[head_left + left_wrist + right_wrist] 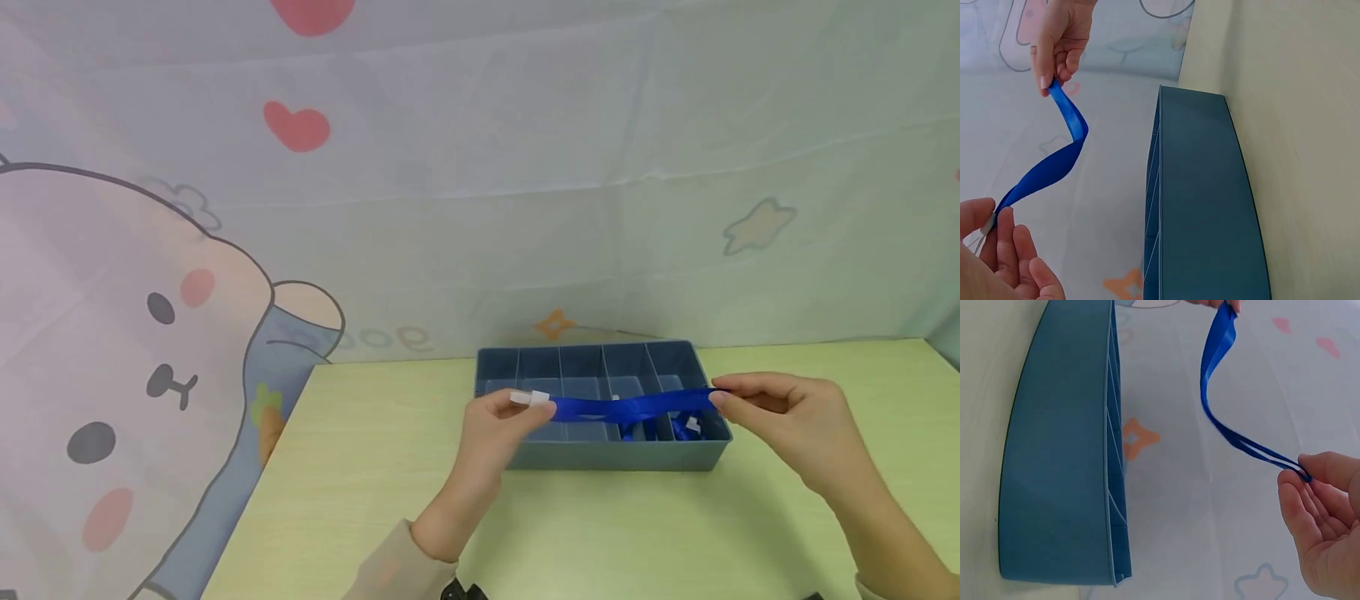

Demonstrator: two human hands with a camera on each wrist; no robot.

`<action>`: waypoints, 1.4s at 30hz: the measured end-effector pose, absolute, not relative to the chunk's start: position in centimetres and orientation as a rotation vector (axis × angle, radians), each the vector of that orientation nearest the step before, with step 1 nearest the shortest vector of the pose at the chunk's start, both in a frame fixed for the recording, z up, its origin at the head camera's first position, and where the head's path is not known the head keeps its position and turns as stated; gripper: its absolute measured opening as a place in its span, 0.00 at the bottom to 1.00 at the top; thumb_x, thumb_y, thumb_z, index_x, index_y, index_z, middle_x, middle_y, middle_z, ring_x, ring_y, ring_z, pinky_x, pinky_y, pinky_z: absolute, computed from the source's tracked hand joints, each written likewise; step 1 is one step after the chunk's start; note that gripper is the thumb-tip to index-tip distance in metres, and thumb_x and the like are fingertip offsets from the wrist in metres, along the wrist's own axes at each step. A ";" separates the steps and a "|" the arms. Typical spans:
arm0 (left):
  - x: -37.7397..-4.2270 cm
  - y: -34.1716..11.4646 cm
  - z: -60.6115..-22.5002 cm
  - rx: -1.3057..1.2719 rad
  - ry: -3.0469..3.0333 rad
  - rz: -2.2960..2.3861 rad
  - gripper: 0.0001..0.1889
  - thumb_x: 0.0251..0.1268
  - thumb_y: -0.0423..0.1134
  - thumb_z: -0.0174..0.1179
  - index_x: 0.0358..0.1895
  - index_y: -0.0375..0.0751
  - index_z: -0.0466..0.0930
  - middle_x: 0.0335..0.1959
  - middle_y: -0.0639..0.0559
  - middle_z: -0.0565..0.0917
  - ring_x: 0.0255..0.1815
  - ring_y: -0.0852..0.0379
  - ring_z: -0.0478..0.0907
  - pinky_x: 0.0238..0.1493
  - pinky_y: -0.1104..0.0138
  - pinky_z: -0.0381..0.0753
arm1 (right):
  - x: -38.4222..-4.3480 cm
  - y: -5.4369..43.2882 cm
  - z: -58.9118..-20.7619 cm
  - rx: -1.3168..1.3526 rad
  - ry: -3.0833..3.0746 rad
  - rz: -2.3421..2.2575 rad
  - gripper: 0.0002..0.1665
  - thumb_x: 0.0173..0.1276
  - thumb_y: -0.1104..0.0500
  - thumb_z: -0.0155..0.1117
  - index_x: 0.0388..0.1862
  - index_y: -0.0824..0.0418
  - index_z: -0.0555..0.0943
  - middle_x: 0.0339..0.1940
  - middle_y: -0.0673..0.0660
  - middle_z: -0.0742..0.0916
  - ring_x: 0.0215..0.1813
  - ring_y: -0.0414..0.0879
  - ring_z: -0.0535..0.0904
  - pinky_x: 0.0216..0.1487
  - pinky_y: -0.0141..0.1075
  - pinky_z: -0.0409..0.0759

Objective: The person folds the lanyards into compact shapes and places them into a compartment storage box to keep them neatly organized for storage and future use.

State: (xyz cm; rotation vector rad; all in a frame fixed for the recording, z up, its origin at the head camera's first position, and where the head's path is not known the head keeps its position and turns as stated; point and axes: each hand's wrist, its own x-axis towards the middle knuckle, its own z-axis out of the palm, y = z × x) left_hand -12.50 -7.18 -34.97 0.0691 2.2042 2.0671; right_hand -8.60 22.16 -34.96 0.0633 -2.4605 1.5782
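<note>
A blue ribbon lanyard (637, 407) is stretched between my two hands above a divided box (607, 457). My left hand (489, 433) pinches the end with a white clip (534, 397), between thumb and fingers. At the other end, my right hand (798, 425) pinches the folded loop with its thumb and fingertips. The ribbon (1044, 172) sags and twists between the hands in the left wrist view. In the right wrist view, its two strands (1260, 450) separate slightly near the right hand (1329, 519).
The blue-grey box has several compartments in a row. More blue ribbon (681, 429) with a white piece lies in the rightmost one, and some shows in the compartment beside it. A light table (375, 467) carries the box; a printed cloth (480, 208) hangs behind.
</note>
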 end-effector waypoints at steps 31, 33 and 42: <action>-12.5 -1.5 -34.3 0.133 2.008 2.310 0.10 0.55 0.34 0.66 0.36 0.31 0.82 0.30 0.48 0.84 0.33 0.52 0.82 0.40 0.66 0.80 | -9.8 16.6 -32.6 0.059 -2.279 1.622 0.15 0.55 0.58 0.73 0.37 0.67 0.83 0.28 0.44 0.87 0.30 0.39 0.84 0.30 0.29 0.81; -12.5 -1.0 -34.3 0.136 1.990 2.318 0.10 0.55 0.35 0.66 0.37 0.30 0.82 0.31 0.48 0.84 0.34 0.51 0.82 0.41 0.66 0.81 | -10.1 16.2 -32.5 0.079 -2.282 1.613 0.15 0.54 0.58 0.73 0.36 0.67 0.83 0.28 0.46 0.87 0.30 0.39 0.84 0.30 0.30 0.81; -13.2 0.9 -33.9 0.135 1.943 2.396 0.10 0.56 0.34 0.66 0.36 0.29 0.81 0.30 0.46 0.84 0.33 0.51 0.83 0.39 0.65 0.81 | -11.4 16.1 -32.3 0.141 -2.281 1.657 0.14 0.56 0.56 0.72 0.35 0.65 0.83 0.29 0.51 0.87 0.31 0.41 0.84 0.32 0.30 0.82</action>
